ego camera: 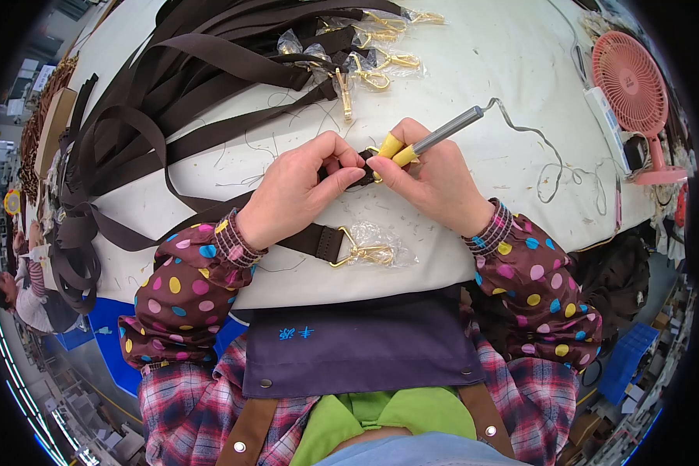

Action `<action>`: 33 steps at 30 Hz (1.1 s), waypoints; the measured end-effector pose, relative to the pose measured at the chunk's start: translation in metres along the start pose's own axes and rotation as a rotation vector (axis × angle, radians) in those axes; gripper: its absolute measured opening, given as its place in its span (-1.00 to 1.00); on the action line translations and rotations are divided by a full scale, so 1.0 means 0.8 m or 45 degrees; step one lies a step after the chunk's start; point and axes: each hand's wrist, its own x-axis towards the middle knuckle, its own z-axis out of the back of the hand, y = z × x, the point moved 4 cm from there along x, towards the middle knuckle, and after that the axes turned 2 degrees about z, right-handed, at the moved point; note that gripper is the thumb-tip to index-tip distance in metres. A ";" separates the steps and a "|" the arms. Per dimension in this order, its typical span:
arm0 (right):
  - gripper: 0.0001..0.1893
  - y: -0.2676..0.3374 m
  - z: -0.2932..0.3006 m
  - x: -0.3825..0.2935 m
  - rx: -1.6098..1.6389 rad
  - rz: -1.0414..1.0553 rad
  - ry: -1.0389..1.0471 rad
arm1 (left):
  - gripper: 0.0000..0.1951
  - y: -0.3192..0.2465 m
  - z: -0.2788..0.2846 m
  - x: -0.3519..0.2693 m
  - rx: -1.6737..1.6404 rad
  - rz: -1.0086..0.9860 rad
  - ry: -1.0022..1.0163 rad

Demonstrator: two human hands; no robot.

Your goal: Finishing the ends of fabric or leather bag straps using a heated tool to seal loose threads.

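Note:
My left hand [309, 186] pinches the end of a dark brown webbing strap, partly hidden by the fingers. Against it my right hand [428, 177] holds a grey pen-shaped tool [449, 129] with a thin cord, its tip hidden; yellow wraps cover parts of the fingers. Part of a gold-coloured metal ring [377, 176] shows between the hands. Below them lies a stitched strap end [328, 244] with a gold-coloured swivel snap hook [373, 254] in clear plastic. Beyond my hands, dark straps [209, 125] are heaped, several with plastic-wrapped gold-coloured hooks [345, 96].
A pink fan [630, 83] stands at the right beside a white power strip [607, 129]. The tool's cord [527, 129] curls across the white table [483, 58]. Loose threads and scraps dot its surface. A person [32, 300] is at the far left.

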 end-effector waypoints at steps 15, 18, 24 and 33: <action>-0.74 -0.008 -0.001 -0.002 0.148 -0.044 -0.024 | -0.85 -0.005 0.013 0.005 -0.013 -0.065 0.107; -0.75 -0.011 0.005 -0.002 0.291 -0.048 -0.096 | -0.80 -0.017 0.013 0.010 0.151 -0.177 0.210; -0.75 -0.010 0.002 -0.001 0.320 -0.052 -0.080 | -0.79 -0.006 0.014 0.018 0.294 -0.234 0.398; -0.76 -0.008 0.006 0.001 0.307 -0.084 -0.117 | -0.82 -0.016 0.005 0.009 0.285 -0.298 0.186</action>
